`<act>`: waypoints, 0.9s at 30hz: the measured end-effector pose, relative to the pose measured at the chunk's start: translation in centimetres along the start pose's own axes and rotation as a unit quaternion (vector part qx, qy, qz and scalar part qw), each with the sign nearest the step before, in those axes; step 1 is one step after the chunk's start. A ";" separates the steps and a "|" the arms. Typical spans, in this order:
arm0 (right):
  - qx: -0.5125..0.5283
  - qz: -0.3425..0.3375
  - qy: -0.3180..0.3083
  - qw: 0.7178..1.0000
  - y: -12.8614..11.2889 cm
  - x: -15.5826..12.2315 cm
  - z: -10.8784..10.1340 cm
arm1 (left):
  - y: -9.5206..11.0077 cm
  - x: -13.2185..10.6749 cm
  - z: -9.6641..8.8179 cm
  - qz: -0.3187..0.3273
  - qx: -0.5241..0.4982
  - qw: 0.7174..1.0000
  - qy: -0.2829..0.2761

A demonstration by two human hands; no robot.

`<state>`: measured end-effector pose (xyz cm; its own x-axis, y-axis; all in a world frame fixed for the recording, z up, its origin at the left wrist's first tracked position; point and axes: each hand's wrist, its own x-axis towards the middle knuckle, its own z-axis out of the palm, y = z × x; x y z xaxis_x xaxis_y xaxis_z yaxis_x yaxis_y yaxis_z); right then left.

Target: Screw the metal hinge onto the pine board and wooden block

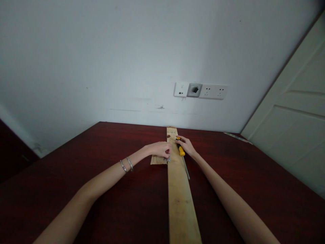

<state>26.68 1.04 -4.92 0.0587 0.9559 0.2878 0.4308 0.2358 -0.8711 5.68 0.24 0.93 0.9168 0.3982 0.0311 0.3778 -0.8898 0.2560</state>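
A long wooden board (180,203) runs away from me across the dark red table. A shorter wooden piece (158,160) lies against its left edge. My left hand (160,149) is closed at the joint of the two, its fingertips pinched down; whatever they may hold is hidden. Just below those fingers are small shiny metal parts (167,159), too small to name. My right hand (186,145) grips a screwdriver (181,150) by its yellow and black handle, over the board's right edge. The screwdriver's shaft points back toward me.
The table (122,210) meets a white wall (114,61) at the far side. Power sockets (213,91) are set in the wall above the board's far end. A white panelled door (299,112) stands at the right, with a thin patterned strip (237,137) near it.
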 end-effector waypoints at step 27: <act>-0.020 -0.011 0.011 1.000 -0.5 -0.3 0.2 | -0.7 -0.1 0.9 -0.003 -0.095 0.994 0.059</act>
<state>26.29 0.70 -4.66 0.0685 0.9461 0.3165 0.4686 0.2496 -0.8474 5.38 0.65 -0.10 0.8888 0.4367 0.1391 0.3419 -0.8340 0.4331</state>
